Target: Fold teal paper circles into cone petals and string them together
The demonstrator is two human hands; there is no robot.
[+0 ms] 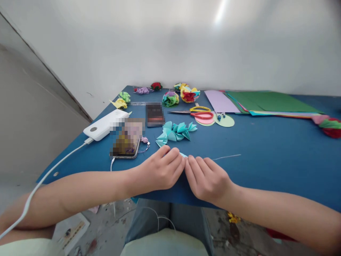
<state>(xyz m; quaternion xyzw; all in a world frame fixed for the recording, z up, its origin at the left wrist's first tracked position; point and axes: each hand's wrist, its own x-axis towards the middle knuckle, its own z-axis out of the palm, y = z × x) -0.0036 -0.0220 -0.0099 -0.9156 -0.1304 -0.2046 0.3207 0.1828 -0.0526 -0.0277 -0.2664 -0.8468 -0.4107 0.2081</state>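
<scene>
My left hand point(167, 168) and my right hand point(208, 177) meet fingertip to fingertip over the front of the blue table. Both are closed in a pinch on a small light-blue piece of paper point(183, 155), of which only a sliver shows between them. Just beyond my left hand lies a cluster of folded turquoise paper petals point(176, 132). A thin pale thread point(227, 156) stretches over the tabletop to the right of my right hand's knuckles. Whether it joins the paper is hidden.
A phone point(128, 140) with a charm and a white power bank point(106, 124) with its cable lie left. Scissors point(201, 113) rest by paper circles point(225, 120). Coloured sheets point(274, 101) are stacked back right. Crumpled paper flowers point(190, 95) line the wall side.
</scene>
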